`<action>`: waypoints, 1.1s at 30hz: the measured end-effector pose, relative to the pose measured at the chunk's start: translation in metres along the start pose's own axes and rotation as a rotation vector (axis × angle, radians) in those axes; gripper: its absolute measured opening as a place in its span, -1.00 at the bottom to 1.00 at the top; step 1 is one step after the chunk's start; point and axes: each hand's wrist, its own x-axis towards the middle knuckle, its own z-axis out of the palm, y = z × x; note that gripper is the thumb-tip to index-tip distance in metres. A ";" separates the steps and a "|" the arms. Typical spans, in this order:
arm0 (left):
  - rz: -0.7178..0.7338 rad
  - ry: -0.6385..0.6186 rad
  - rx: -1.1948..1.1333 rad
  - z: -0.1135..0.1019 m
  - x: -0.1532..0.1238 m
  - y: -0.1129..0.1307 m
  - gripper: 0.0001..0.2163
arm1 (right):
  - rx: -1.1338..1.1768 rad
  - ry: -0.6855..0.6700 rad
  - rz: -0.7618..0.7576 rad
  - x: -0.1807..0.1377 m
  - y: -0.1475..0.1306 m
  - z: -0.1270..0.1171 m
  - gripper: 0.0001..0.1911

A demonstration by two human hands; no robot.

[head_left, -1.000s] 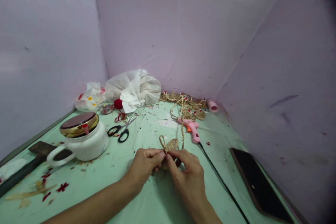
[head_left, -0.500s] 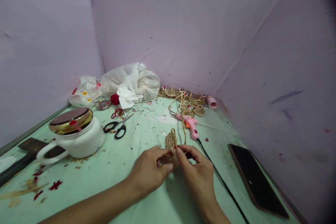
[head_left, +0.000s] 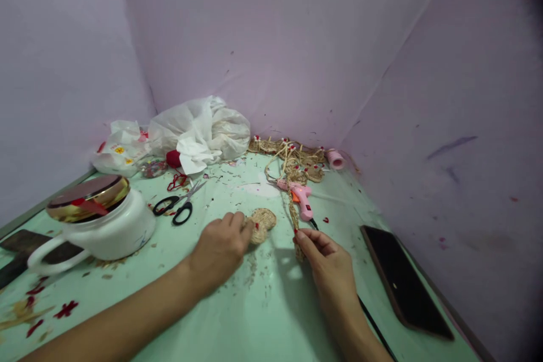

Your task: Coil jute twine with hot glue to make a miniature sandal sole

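My left hand (head_left: 220, 246) rests on the green table (head_left: 263, 317) with its fingertips closed on a small coiled jute piece (head_left: 262, 223) made of flat spirals. My right hand (head_left: 326, 257) pinches a braided jute cord (head_left: 292, 212) that runs away from me toward a heap of jute pieces (head_left: 297, 159) at the back corner. The two hands are a short distance apart. A pink glue gun (head_left: 299, 198) lies just beyond my right hand, and its black cable (head_left: 373, 325) passes under my right wrist.
A white jar with a gold lid (head_left: 95, 220) stands at the left. Black scissors (head_left: 176, 209) lie behind my left hand. White plastic bags (head_left: 199, 133) and a red yarn ball (head_left: 173, 158) sit at the back. A dark phone (head_left: 403, 283) lies at the right. Purple walls enclose the table.
My hands have separated. The left one has laid the coiled piece down flat on the table, and the right one has shifted rightward onto the braided cord. The view has turned a little rightward.
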 end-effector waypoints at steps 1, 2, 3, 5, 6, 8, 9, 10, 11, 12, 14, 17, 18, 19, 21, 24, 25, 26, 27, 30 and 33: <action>-0.024 -0.007 0.055 -0.002 0.000 -0.010 -0.66 | 0.001 -0.006 0.004 0.000 0.000 0.001 -0.69; -0.050 -0.027 0.102 -0.005 0.000 -0.019 -0.65 | 0.002 -0.015 0.008 0.000 0.001 0.001 -0.70; -0.106 -0.050 0.148 -0.008 0.000 -0.028 -0.64 | 0.002 -0.024 0.012 -0.001 0.001 0.002 -0.70; -0.226 -0.120 0.187 -0.013 -0.001 -0.041 -0.58 | 0.001 -0.043 0.020 -0.003 0.003 0.004 -0.72; -0.282 -0.141 0.179 -0.016 -0.003 -0.045 -0.55 | -0.003 -0.052 0.024 -0.004 0.003 0.005 -0.73; -0.348 -0.128 0.084 -0.019 -0.008 -0.044 -0.51 | -0.019 -0.075 0.035 -0.007 0.002 0.008 -0.74; -0.367 -0.090 -0.012 -0.020 -0.011 -0.040 -0.52 | -0.032 -0.086 0.039 -0.009 0.000 0.010 -0.74; -0.375 -0.040 -0.177 -0.019 -0.013 -0.035 -0.57 | -0.048 -0.095 0.038 -0.011 -0.001 0.012 -0.75; -0.377 -0.001 -0.413 -0.018 -0.015 -0.027 -0.64 | -0.071 -0.102 0.030 -0.014 -0.003 0.014 -0.75; -0.378 -0.017 -0.683 -0.016 -0.016 -0.019 -0.71 | -0.103 -0.102 0.012 -0.017 -0.004 0.017 -0.76; -0.539 -0.193 -1.175 -0.010 -0.015 -0.001 -0.70 | -0.194 -0.101 -0.049 -0.023 -0.003 0.023 -0.78; -0.790 -0.307 -1.667 -0.001 -0.012 0.020 -0.60 | -0.315 -0.122 -0.176 -0.031 0.006 0.029 -0.79; -0.815 -0.318 -1.769 0.001 -0.011 0.024 -0.59 | -0.332 -0.128 -0.212 -0.033 0.010 0.031 -0.79; -0.828 -0.311 -1.840 0.002 -0.009 0.026 -0.59 | -0.336 -0.135 -0.243 -0.034 0.014 0.032 -0.79; -0.851 -0.301 -1.922 0.004 -0.007 0.029 -0.60 | -0.320 -0.133 -0.296 -0.035 0.021 0.034 -0.81; -0.891 -0.274 -1.979 0.005 -0.005 0.027 -0.64 | -0.254 -0.157 -0.390 -0.035 0.024 0.035 -0.84; -0.904 -0.266 -1.997 0.005 -0.004 0.026 -0.66 | -0.230 -0.186 -0.427 -0.034 0.023 0.035 -0.85; -0.919 -0.254 -2.013 0.006 -0.004 0.025 -0.66 | -0.212 -0.233 -0.467 -0.033 0.021 0.035 -0.84; -0.935 -0.243 -2.028 0.006 -0.003 0.024 -0.67 | -0.203 -0.294 -0.509 -0.032 0.019 0.034 -0.83; -0.948 -0.225 -2.085 0.008 -0.002 0.018 -0.67 | -0.238 -0.387 -0.644 -0.028 0.011 0.028 -0.76; -0.860 -0.282 -2.133 0.010 -0.003 0.009 -0.67 | -0.335 -0.216 -0.707 -0.017 0.005 0.014 -0.80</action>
